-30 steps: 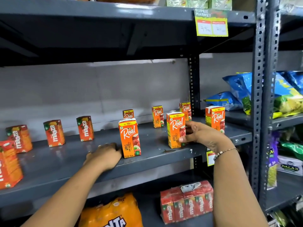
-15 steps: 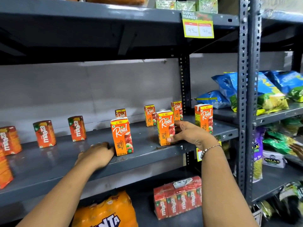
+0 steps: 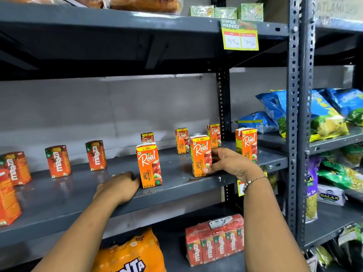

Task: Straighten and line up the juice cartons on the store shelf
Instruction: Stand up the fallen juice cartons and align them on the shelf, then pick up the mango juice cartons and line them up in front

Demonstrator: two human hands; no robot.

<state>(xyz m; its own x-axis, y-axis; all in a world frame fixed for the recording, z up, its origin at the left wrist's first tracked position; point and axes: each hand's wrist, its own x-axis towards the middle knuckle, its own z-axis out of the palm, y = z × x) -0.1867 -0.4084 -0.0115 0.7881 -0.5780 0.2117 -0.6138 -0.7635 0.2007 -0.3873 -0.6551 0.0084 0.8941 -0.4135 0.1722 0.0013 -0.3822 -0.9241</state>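
Note:
Several orange Real apple juice cartons stand scattered on the grey middle shelf [image 3: 176, 185]. My right hand [image 3: 227, 163] grips the right side of one front carton [image 3: 200, 155], which stands upright near the shelf's front edge. My left hand [image 3: 117, 186] rests on the shelf with its fingers curled, touching the left base of another front carton [image 3: 149, 165]. A third front carton [image 3: 246, 144] stands at the far right. Three more Real cartons [image 3: 181, 141] stand farther back. Red Maaza cartons [image 3: 58, 160] stand spaced out along the left.
A perforated steel upright [image 3: 293, 114] bounds the shelf on the right, with blue snack bags [image 3: 324, 114] beyond it. A yellow price tag [image 3: 240, 36] hangs from the upper shelf. Below are a wrapped Maaza pack [image 3: 215, 242] and an orange Fanta pack [image 3: 133, 254].
My right hand has kept its hold on the front carton, which stays near the shelf's front edge. My left hand has stayed beside the other carton. The view shifted slightly.

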